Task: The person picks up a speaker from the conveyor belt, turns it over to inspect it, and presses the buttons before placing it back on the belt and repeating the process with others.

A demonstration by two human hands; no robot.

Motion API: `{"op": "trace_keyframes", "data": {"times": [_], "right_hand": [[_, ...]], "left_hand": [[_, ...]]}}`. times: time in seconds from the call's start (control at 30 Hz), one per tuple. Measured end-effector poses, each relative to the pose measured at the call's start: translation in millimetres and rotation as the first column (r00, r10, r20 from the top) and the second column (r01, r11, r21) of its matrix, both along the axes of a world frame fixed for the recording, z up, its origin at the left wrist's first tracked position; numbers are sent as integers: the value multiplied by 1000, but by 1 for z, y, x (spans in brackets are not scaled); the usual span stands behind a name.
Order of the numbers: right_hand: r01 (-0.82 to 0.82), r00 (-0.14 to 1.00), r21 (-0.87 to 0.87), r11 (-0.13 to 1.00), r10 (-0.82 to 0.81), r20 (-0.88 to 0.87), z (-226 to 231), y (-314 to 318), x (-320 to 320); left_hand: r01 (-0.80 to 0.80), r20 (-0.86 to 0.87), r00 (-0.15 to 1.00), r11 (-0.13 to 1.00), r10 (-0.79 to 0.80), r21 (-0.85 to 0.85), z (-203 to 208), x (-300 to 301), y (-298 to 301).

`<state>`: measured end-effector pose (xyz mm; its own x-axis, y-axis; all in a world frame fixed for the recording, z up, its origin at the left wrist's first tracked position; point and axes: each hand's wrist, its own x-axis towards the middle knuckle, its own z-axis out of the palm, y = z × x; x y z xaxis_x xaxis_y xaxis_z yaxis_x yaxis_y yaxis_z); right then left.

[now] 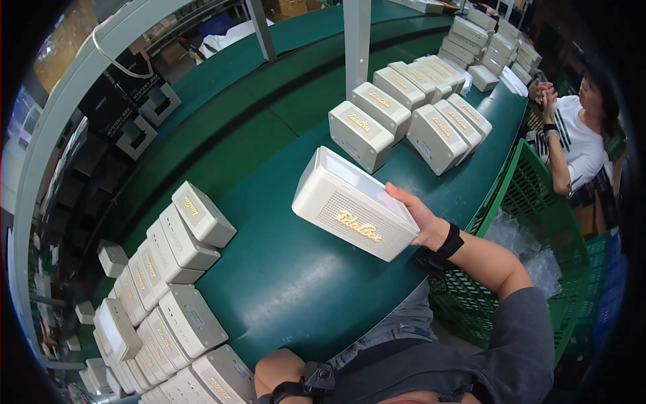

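A cream-white box-shaped speaker (356, 209) with a perforated front, gold script lettering and a pale glossy panel hangs tilted over the green table. My right hand (414, 212) grips it at its right end, with the thumb on the panel side and the other fingers mostly hidden behind it. At the lower edge my left arm (279, 370) shows, bent, with a black strap and a small camera on it; its hand lies out of sight. Similar speakers (360, 135) stand in rows beyond the held one, and several more (192, 320) are packed together on the left.
The green table (282, 269) curves away to the upper right, where white boxes (468, 40) are stacked. A grey post (356, 47) rises at its far side. Right of me stands a green crate (531, 202) holding clear plastic bags (518, 242). Another person (579, 135) is beyond it.
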<state>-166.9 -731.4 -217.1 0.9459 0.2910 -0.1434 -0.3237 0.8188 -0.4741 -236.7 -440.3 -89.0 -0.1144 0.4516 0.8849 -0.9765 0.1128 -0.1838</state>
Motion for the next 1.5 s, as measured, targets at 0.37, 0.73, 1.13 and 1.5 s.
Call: {"op": "trace_keyframes", "data": {"times": [0.37, 0.73, 1.13, 1.5], "right_hand": [[-1, 999, -103, 995, 6, 49, 11, 6, -7], [60, 992, -109, 992, -47, 121, 26, 13, -11], [805, 584, -538, 250, -170, 794, 72, 26, -17], [706, 694, -691, -155, 346, 631, 131, 19, -46]], "left_hand": [[145, 355, 934, 951, -41, -272, -11, 2, 2], [606, -867, 473, 773, -158, 189, -26, 132, -64], [774, -918, 378, 503, 119, 384, -36, 132, -75], [690, -739, 656, 274, 153, 670, -36, 127, -82]]}}
